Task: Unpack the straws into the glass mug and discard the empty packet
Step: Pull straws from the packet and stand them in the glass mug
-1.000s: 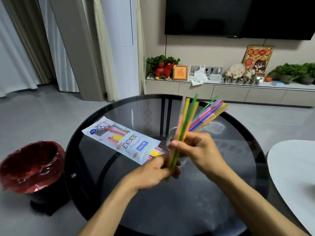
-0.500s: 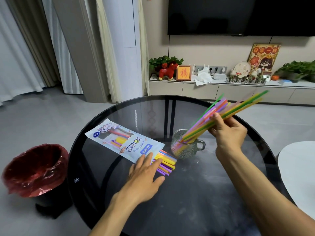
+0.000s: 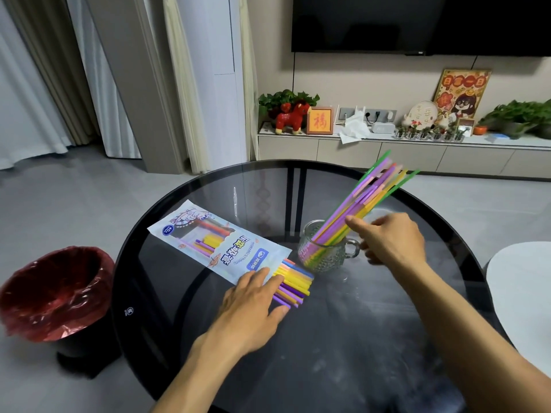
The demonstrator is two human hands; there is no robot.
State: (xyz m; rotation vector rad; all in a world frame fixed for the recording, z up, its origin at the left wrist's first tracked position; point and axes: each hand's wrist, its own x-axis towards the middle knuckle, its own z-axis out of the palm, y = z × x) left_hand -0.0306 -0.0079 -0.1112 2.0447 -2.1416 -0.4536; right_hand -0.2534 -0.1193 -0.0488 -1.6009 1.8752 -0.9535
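A clear glass mug [image 3: 323, 259] stands on the round black glass table [image 3: 343, 353]. A bundle of coloured straws [image 3: 365, 198] leans in it, tilted up to the right. My right hand [image 3: 393, 239] is just right of the mug, below the bundle. Its thumb tip touches the straws and it grips nothing. The white and blue straw packet [image 3: 220, 242] lies flat left of the mug, with more straws [image 3: 295, 281] sticking out of its open near end. My left hand [image 3: 253, 299] rests on those straws and the packet's end, fingers straight.
A black bin with a red liner [image 3: 56, 293] stands on the floor left of the table. A white table [image 3: 524, 293] shows at the right edge. A low cabinet with plants and ornaments [image 3: 387, 147] runs along the far wall.
My right hand has lowered the straw bundle into the mug and let go, dropping beside the mug. My left hand has slid forward onto the straws at the packet's mouth.
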